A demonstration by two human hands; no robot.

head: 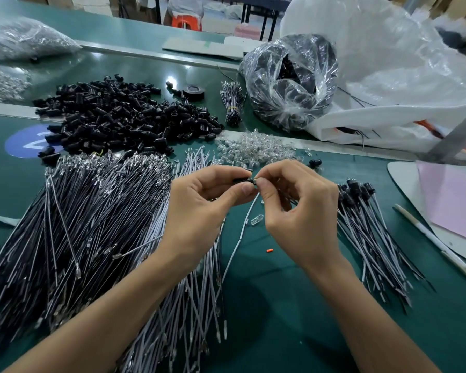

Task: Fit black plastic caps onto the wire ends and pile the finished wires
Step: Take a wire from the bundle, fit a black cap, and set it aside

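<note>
Mostly light, limp stock: uncapped wires [78, 224] lay heaped near left, loose caps [119, 117] far left, finished wires [374, 232] at right. The left hand [202, 208] pinched a rigid cap [244, 180]; the right hand [299, 208] pinched the thin wire [249, 211] close behind its tip, probably the best hold, since it would bend.

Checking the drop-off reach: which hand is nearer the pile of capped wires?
Right. The right hand sits just beside the capped wires; the left hand is farther off, beyond it.
</note>
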